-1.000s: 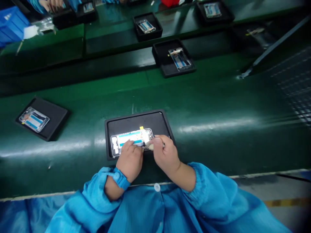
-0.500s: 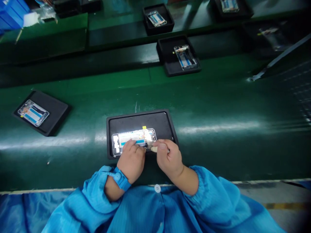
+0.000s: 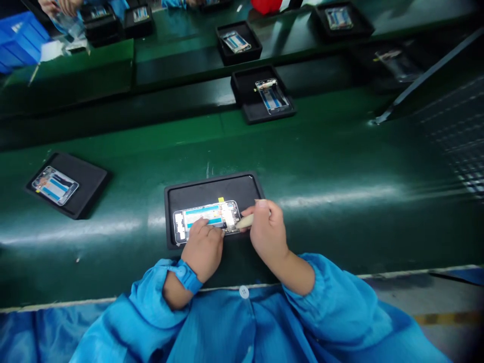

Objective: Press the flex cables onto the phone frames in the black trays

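Observation:
An opened phone, its inner parts and blue strips showing, lies in a black tray in front of me. My left hand is on the phone's near edge, with bent fingers over the frame holding it; the thumb is partly hidden. In my right hand is a cream-coloured spudger, gripped between thumb and fingers. Its tapered tip points left, at the phone's right end near the circuit board. A yellow tab sticks out from the far edge of the phone.
Another tray with an opened phone lies to the left on the green bench. Several similar trays stand farther back, one at the middle. A blue bin and other people's hands appear at the back left.
My right hand has shifted slightly right and up, turning so more of the spudger shows. The left hand stays on the phone. The camera view has tilted up a little.

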### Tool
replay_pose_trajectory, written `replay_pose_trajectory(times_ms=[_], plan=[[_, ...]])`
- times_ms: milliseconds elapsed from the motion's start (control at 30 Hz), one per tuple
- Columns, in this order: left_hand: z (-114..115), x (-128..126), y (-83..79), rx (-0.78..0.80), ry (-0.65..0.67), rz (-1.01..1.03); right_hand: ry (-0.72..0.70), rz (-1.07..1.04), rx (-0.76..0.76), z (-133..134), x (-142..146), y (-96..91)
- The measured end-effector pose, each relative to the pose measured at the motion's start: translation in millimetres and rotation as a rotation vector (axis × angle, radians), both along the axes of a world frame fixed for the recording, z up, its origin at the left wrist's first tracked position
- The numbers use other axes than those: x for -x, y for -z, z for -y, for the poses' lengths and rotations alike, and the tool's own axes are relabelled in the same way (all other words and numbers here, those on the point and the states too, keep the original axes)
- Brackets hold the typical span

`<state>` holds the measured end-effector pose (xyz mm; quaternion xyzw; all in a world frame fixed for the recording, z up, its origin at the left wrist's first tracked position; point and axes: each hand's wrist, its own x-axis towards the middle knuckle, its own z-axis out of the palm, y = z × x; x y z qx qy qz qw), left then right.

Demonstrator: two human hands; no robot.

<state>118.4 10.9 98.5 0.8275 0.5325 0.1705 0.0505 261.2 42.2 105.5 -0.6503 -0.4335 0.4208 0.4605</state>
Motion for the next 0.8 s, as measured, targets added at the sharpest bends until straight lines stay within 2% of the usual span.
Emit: replay_pose_trajectory(times_ms=[100, 233, 367, 433, 533, 633, 800], plan=[[0.4, 0.0, 1.2, 0.024, -0.009, 0.002, 0.056, -0.104, 0.029, -1.0, -0.4, 0.4], [2.2, 1.0, 1.0, 0.029, -0.009, 0.022, 0.031, -0.092, 0.045, -0.5, 1.3, -0.4], [-0.3, 3.4, -7.3, 0.017, -0.031, 0.105, 0.031, -0.081, 0.023, 0.6, 0.8, 0.2], [-6.7, 3.5, -13.0, 0.014, -0.057, 0.112, 0.034, -0.076, 0.013, 0.8, 0.2, 0.9], [-21.6, 1.8, -16.4, 0.038, -0.103, -0.012, 0.021, -0.087, 0.011, 0.8, -0.2, 1.9], [-35.5, 2.6, -11.9, 0.079, -0.095, -0.131, 0.018, -0.117, 0.025, 0.5, 0.1, 3.3], [-43.8, 14.7, -4.3, 0.198, -0.073, -0.077, -0.008, -0.141, 0.039, -0.7, 0.5, 4.9]])
